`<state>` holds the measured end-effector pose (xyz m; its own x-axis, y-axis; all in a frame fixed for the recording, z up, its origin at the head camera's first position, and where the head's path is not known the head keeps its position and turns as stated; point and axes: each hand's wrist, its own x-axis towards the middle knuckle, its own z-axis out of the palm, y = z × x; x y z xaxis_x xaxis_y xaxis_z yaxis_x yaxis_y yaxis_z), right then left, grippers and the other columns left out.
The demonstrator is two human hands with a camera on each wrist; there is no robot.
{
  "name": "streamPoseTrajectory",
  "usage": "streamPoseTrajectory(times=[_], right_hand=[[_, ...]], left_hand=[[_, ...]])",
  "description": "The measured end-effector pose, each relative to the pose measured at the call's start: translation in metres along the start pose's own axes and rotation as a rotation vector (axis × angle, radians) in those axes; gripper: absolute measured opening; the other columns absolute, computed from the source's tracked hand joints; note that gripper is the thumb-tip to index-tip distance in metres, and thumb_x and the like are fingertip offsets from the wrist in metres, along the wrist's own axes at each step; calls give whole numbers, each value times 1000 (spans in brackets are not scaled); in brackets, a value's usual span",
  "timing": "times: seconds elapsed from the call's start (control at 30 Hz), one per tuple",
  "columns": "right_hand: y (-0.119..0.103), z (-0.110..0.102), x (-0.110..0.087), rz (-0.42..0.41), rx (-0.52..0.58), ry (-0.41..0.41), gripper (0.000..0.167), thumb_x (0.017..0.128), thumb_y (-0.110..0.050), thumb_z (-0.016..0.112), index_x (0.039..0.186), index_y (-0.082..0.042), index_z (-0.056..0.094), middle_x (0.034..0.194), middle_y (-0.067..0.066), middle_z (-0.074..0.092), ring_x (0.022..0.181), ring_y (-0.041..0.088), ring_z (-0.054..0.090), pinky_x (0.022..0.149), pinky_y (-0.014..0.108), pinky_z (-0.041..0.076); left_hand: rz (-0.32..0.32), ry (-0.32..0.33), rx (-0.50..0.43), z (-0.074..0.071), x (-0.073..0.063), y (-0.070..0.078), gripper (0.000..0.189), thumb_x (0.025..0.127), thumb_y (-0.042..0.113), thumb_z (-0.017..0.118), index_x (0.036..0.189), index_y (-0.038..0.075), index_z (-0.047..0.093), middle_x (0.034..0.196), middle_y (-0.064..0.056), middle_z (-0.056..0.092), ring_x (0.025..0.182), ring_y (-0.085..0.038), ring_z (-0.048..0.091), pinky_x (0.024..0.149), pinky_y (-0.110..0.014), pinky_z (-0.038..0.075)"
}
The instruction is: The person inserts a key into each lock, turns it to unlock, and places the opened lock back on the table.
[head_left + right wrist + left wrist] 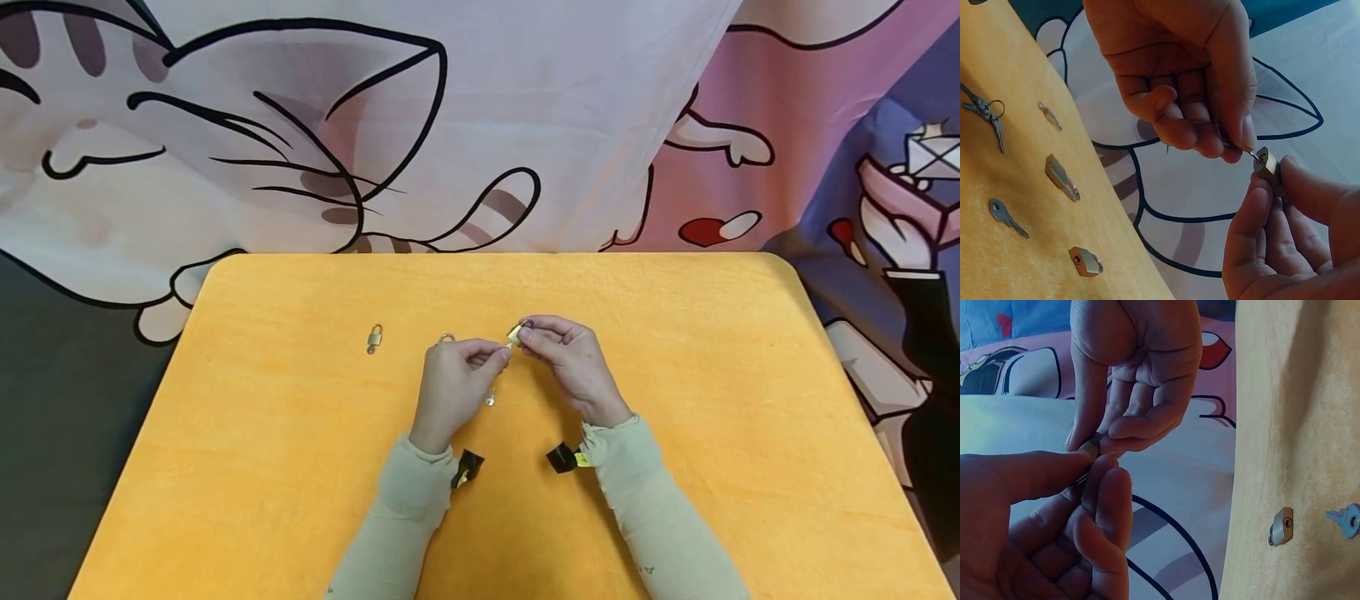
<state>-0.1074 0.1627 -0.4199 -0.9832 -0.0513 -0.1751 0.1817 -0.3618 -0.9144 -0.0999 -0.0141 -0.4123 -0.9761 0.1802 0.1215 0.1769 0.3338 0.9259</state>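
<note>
My right hand (577, 362) pinches a small brass padlock (1267, 164) between thumb and fingers, its keyhole end turned toward the other hand. From the left, my left hand (455, 387) pinches a small key (1253, 155) whose blade meets the padlock's keyhole face. Most of that key is hidden by the left fingers. Both hands are raised above the table, their fingertips almost together. In the left wrist view, the left thumb and fingertips cover much of the held padlock (1090, 447).
On the yellow table (300, 500) lie two brass padlocks (1060, 176), a loose key (1007, 217) and several keys on a ring (988, 115). A further padlock (375, 338) lies left of my hands. A cartoon-print cloth (570, 125) hangs behind the table.
</note>
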Motion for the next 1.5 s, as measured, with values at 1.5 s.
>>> streamPoseTrajectory(times=[1.5], right_hand=[[1, -3, 1, -23, -115, -3, 13, 94, 0, 69, 106, 4, 71, 95, 3, 75, 88, 14, 71, 86, 34, 57]], left_hand=[[23, 33, 12, 5, -2, 2, 13, 92, 12, 74, 91, 1, 80, 74, -1, 74, 63, -21, 71, 57, -25, 55]])
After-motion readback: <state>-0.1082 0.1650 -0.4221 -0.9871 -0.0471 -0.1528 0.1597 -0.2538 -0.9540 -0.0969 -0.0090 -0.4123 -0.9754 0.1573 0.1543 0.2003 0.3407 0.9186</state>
